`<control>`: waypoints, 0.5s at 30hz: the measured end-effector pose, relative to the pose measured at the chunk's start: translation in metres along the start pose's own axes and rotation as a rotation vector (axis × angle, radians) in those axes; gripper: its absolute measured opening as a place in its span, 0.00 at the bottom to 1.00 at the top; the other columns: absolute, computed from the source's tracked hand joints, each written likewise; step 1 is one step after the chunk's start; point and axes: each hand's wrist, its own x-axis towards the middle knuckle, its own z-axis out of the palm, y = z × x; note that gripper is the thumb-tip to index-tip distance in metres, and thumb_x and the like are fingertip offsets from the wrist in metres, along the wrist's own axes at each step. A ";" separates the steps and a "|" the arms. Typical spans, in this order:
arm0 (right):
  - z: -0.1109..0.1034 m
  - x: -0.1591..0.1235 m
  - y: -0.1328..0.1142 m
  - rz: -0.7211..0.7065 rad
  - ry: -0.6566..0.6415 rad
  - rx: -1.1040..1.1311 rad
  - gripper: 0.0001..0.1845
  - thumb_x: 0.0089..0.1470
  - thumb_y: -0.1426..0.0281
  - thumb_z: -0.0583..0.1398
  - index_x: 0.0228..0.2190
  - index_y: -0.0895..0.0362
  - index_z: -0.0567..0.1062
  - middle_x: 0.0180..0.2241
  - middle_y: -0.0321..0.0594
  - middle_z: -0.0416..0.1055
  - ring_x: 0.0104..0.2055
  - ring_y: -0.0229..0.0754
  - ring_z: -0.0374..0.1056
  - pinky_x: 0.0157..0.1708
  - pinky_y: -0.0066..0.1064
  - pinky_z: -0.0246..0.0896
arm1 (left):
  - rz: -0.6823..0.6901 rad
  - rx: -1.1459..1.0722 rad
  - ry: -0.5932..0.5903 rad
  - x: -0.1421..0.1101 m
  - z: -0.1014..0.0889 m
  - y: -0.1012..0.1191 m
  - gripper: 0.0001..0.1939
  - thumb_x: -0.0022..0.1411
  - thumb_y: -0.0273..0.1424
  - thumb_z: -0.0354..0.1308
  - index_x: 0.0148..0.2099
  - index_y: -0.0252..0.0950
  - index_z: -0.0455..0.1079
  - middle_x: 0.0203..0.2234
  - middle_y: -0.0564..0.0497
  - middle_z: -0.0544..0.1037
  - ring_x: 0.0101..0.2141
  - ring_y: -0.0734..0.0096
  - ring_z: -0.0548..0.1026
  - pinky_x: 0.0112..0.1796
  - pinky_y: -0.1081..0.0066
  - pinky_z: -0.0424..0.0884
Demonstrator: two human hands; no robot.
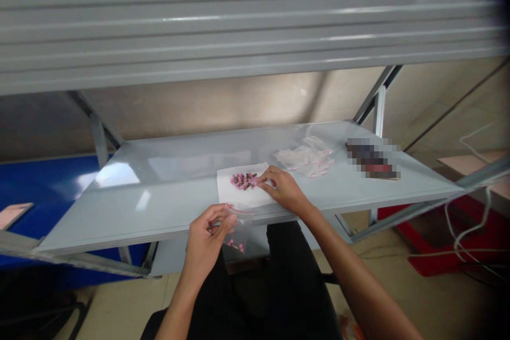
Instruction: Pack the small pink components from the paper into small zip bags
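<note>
My left hand [209, 231] pinches the top edge of a small clear zip bag [243, 228], which hangs in front of the shelf edge with a few pink pieces low inside it. On a white sheet of paper [227, 196] lies a pile of small pink and dark pieces [244, 180], too small to name exactly. My right hand [281, 186] is at the right side of this pile, thumb and fingertips brought together. Whatever sits between those fingertips is too small to make out.
Several flat clear zip bags [306, 158] are heaped to the right of the paper. Farther right lies a blurred-out dark object [372, 160]. A thick grey upper shelf [239, 37] crosses above the lower grey shelf [131, 196]. Metal struts [378, 103] brace the sides.
</note>
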 end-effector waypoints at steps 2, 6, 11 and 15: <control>-0.003 -0.001 -0.002 0.003 0.020 0.047 0.04 0.60 0.74 0.63 0.34 0.57 0.81 0.37 0.42 0.77 0.41 0.45 0.70 0.44 0.36 0.62 | 0.002 0.003 0.002 0.000 0.000 0.001 0.17 0.60 0.41 0.67 0.46 0.35 0.76 0.37 0.47 0.83 0.37 0.63 0.81 0.38 0.65 0.81; -0.017 -0.003 -0.025 -0.004 -0.026 0.285 0.04 0.61 0.69 0.64 0.34 0.56 0.79 0.35 0.40 0.76 0.36 0.42 0.69 0.38 0.33 0.61 | 0.033 0.058 -0.019 -0.001 0.000 0.000 0.16 0.61 0.40 0.67 0.46 0.35 0.77 0.39 0.46 0.83 0.40 0.62 0.81 0.38 0.67 0.80; -0.024 -0.012 -0.065 -0.158 -0.220 0.433 0.07 0.62 0.66 0.64 0.33 0.55 0.80 0.33 0.38 0.72 0.36 0.40 0.66 0.38 0.32 0.60 | 0.058 0.099 -0.080 -0.006 0.008 0.000 0.13 0.63 0.38 0.65 0.47 0.37 0.77 0.37 0.48 0.83 0.35 0.64 0.81 0.35 0.69 0.79; -0.019 -0.018 -0.072 -0.155 -0.272 0.429 0.10 0.64 0.66 0.63 0.31 0.56 0.80 0.33 0.38 0.69 0.35 0.39 0.65 0.37 0.31 0.60 | 0.052 0.089 -0.084 -0.008 0.013 0.002 0.13 0.63 0.38 0.65 0.46 0.37 0.77 0.36 0.48 0.83 0.34 0.65 0.80 0.34 0.69 0.80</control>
